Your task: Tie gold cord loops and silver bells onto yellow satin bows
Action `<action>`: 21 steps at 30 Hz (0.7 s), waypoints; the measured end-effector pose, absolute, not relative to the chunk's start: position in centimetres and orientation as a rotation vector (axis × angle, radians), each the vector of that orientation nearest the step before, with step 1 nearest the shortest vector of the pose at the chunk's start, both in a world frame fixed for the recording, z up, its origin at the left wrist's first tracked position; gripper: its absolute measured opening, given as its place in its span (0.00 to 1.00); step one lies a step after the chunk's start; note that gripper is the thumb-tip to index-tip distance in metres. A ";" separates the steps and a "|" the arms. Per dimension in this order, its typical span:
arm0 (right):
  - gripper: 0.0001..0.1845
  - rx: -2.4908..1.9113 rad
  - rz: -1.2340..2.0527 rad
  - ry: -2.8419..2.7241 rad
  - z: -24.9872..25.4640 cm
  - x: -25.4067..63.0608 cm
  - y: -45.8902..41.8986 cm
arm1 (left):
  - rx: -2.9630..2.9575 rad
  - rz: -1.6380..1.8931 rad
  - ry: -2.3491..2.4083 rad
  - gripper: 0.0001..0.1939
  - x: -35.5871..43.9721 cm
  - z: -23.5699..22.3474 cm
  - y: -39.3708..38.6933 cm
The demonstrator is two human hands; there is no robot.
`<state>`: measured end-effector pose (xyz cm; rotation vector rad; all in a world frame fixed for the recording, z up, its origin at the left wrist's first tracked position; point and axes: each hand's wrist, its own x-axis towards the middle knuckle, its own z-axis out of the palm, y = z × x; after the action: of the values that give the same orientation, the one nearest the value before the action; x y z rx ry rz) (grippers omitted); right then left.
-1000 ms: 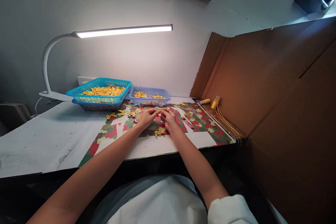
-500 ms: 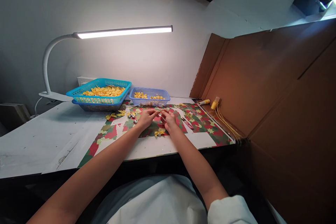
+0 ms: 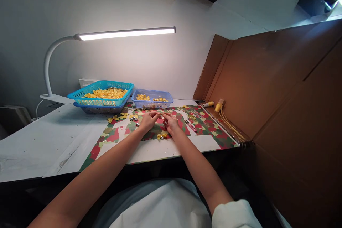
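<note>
Over the lamplit counter (image 3: 53,142), your left hand (image 3: 149,120) and right hand (image 3: 171,122) share a narrow, pinching grip on a thin yellowish piece (image 3: 161,114), with a yellow bow (image 3: 161,135) nearer you.

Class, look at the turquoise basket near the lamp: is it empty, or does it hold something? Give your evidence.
Not empty. The turquoise basket holds a heap of yellow bows, visible through its open top.

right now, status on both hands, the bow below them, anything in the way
Left hand and right hand pinching thin gold strand. Yellow bow just below them. Pink tool off right, apparently not in the way.
</note>
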<state>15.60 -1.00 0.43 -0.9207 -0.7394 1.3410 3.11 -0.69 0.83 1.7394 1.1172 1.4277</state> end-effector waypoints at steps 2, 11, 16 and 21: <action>0.11 -0.993 1.204 -0.915 0.4 15.8 -1.1 | 1.769 1.440 1.143 0.19 3.0 0.8 -0.7; 0.05 -1.128 0.536 -1.430 1.0 16.4 -1.8 | 1.960 1.499 1.266 0.18 3.0 0.5 -0.8; 0.05 -1.114 0.514 -1.395 0.7 16.4 -1.7 | 2.031 1.495 1.254 0.19 3.1 0.5 -1.0; 0.05 -1.107 0.521 -1.357 0.7 16.4 -1.6 | 2.085 1.441 1.245 0.19 3.0 0.4 -1.1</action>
<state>16.40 -1.59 0.65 -1.1072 -1.3574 0.5207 2.97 -1.10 0.36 2.0851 1.2448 1.4413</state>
